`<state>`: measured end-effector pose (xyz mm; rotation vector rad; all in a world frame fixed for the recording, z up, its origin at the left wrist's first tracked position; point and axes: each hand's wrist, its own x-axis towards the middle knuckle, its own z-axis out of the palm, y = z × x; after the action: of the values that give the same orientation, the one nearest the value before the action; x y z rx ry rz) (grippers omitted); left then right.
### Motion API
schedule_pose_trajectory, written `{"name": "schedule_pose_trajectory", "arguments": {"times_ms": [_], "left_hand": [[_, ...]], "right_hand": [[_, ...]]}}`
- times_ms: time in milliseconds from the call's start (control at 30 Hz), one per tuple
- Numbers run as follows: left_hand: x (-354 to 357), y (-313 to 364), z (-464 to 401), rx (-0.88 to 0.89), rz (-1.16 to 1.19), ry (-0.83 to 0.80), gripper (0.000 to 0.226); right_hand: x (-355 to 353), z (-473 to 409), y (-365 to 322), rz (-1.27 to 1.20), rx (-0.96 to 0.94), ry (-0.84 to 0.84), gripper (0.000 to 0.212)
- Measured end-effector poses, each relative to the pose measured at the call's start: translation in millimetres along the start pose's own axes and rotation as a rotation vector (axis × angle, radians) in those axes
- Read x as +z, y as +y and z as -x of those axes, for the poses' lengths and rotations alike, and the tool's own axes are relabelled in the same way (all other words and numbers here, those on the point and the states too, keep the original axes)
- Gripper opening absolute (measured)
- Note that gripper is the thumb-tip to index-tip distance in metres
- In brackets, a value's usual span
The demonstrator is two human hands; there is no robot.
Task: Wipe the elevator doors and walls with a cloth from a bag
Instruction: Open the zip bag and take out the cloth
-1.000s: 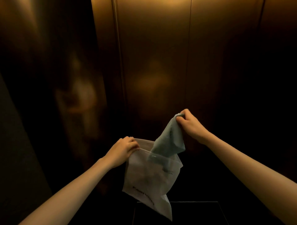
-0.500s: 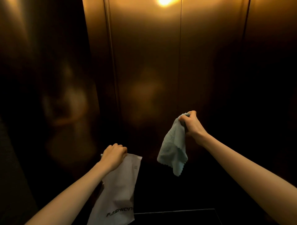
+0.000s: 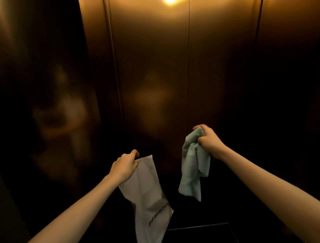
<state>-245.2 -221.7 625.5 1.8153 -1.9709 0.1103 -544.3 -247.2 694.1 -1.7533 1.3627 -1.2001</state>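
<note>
My right hand [image 3: 208,140] grips the top of a pale green cloth [image 3: 193,166], which hangs bunched and loose in the air below it. My left hand [image 3: 125,166] holds the upper corner of a flat white bag [image 3: 149,196] with dark lettering; the bag dangles downward and looks flat. Both hands hover in front of the brushed bronze elevator doors [image 3: 155,69], whose centre seam [image 3: 188,60] runs straight up above the cloth. Neither hand touches the metal.
A dark reflective side wall [image 3: 43,104] stands at the left, another dark wall [image 3: 290,86] at the right. A ceiling light glares off the doors at the top [image 3: 170,1]. The dark floor edge [image 3: 197,227] shows at the bottom.
The cloth came fully out of the bag. My right hand bunched it up and moved right, while my left hand lowered the bag, which now hangs flat.
</note>
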Motion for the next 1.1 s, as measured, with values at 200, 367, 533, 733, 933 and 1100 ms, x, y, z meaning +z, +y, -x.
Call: {"name": "schedule_pose_trajectory", "arguments": {"times_ms": [200, 367, 533, 733, 933, 1100], "left_hand": [[11.4, 14.9, -19.6, 0.138, -0.028, 0.094, 0.021], [23.0, 41.2, -49.7, 0.24, -0.04, 0.121, 0.027], [43.3, 61.5, -94.4, 0.194, -0.196, 0.094, 0.03], [78.6, 77.2, -124.0, 0.14, -0.299, 0.021, 0.024], [117.3, 69.6, -115.9, 0.018, -0.253, -0.014, 0.021], [174.0, 39.5, -82.7, -0.054, -0.268, -0.071, 0.02]], "right_hand": [[-2.1, -10.1, 15.4, -0.068, 0.105, -0.1, 0.013], [-7.7, -35.0, 41.6, 0.192, 0.054, -0.223, 0.052], [-26.7, -79.9, 66.8, 0.53, -0.075, -0.185, 0.035], [-56.2, -139.8, 99.3, 0.472, -0.121, -0.188, 0.018], [-36.5, -156.7, 130.4, 0.451, -0.131, -0.213, 0.015], [18.3, -141.3, 179.3, 0.403, -0.156, -0.314, 0.01]]}}
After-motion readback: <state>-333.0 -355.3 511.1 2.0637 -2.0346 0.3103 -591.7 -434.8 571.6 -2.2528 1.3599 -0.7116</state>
